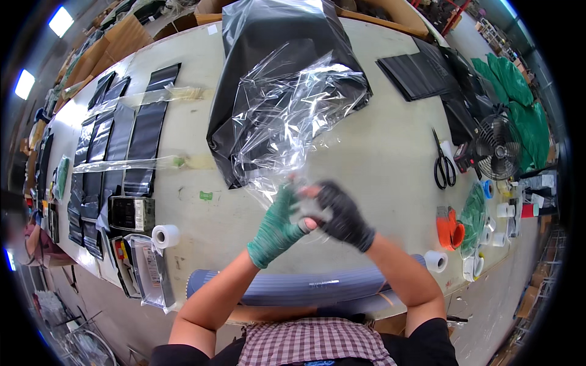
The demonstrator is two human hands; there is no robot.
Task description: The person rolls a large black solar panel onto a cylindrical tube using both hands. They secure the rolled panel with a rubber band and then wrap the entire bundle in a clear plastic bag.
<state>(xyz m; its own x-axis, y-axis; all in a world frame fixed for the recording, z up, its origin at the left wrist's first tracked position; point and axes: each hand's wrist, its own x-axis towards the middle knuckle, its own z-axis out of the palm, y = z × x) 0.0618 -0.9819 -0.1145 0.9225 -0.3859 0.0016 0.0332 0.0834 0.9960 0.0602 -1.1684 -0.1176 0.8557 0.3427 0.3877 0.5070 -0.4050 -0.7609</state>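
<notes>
My left hand (pixel 278 229) wears a green glove with bare fingertips. A black glove covers my right hand (pixel 339 213), its fingers curled and smeared by motion. The two hands meet above the near middle of the table, around a blurred pale, crumpled bit (pixel 308 210) whose kind I cannot make out. A sheet of clear plastic film (pixel 293 122) runs down to my left fingers, which are closed at its near corner. Beneath the film lies a large black plastic sheet or bag (pixel 281 36), reaching toward the far edge.
Black folded plastic strips (pixel 143 143) lie at left, crossed by clear tape strips (pixel 140 165). Scissors (pixel 444 165), a fan (pixel 497 143), an orange glove (pixel 450 229) and tape rolls (pixel 436 261) sit at right. A blue-grey roll (pixel 305 288) lies along the near edge. Boxes (pixel 390 18) stand beyond.
</notes>
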